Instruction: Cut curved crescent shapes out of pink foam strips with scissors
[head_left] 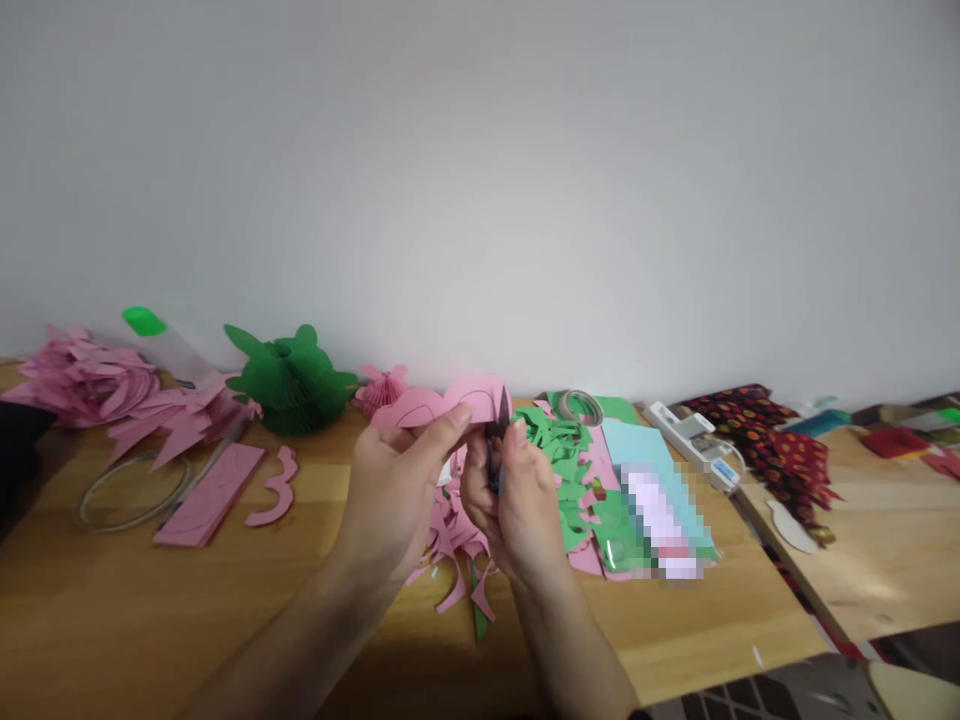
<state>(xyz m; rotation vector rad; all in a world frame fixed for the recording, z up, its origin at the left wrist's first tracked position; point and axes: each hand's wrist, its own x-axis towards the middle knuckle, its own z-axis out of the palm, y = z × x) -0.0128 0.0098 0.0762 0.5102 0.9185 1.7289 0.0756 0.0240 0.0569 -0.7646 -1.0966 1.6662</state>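
My left hand [401, 480] pinches a curved piece of pink paper [439, 403] and holds it up over the wooden table [225, 600]. My right hand [517, 500] is closed round a pair of scissors [496, 425] whose dark blades meet the right edge of the pink paper. Below both hands lie pink paper scraps [454, 545] with a thin green strip among them.
Pink cut pieces [82, 385], a pink strip stack [214, 492], a curly pink piece [276, 488], a wire ring [131, 490] and a green paper ball [289, 380] lie left. Green scraps [562, 450], a tape roll [581, 405], a light blue sheet [637, 445], a power strip [694, 440] and patterned cloth [772, 440] sit right.
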